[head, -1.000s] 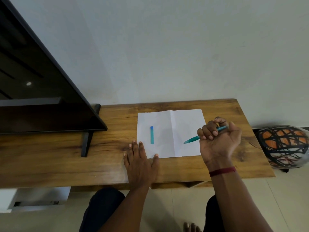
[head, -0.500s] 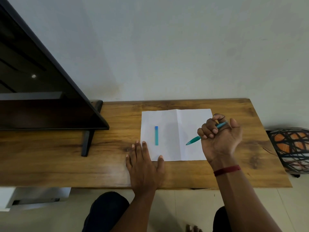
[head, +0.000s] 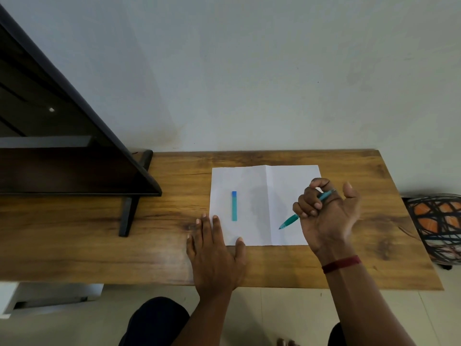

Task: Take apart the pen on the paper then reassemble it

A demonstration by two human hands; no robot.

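A white sheet of paper with a centre fold lies on the wooden table. My right hand holds a teal pen in curled fingers over the paper's right half, tip pointing down-left close to the sheet; the thumb is lifted off the pen's rear end. A teal pen cap with a blue end lies upright on the paper's left half. My left hand rests flat on the table, fingertips and thumb pressing the paper's lower left corner.
A large black TV on a dark stand fills the table's left side. A wall runs behind the table. An orange object in black netting sits beyond the right edge. My knees show below the front edge.
My right thumb has lifted off the pen's rear end and now points up. The pen and left hand stay about where they were; the camera view shifted slightly.
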